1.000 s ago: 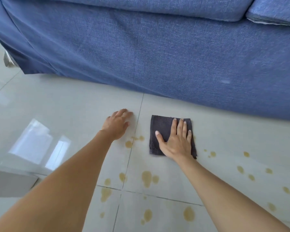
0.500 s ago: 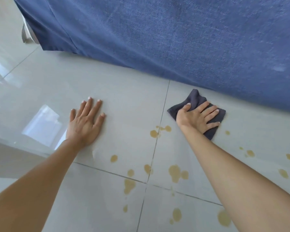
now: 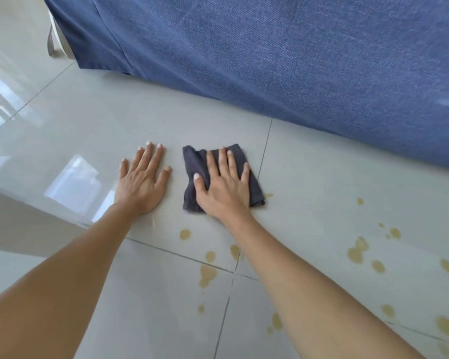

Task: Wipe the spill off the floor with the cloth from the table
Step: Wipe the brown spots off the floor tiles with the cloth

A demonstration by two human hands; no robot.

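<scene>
Kneeling at the blue sofa skirt (image 3: 296, 60), we have open tile floor (image 3: 114, 120) to our left. The dark grey cloth (image 3: 195, 164), slightly rumpled, lies just left of a grout line, with yellow-brown spill drops (image 3: 207, 274) nearer us and to the right. Our right hand (image 3: 224, 187) presses it flat, fingers spread; our left hand (image 3: 141, 182) rests open on bare tile beside it.

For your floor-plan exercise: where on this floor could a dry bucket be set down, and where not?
Free: the bare tiles left of the left hand, and the strip between the cloth and the blue sofa. Crowded: the yellow spill drops nearer the person.
</scene>
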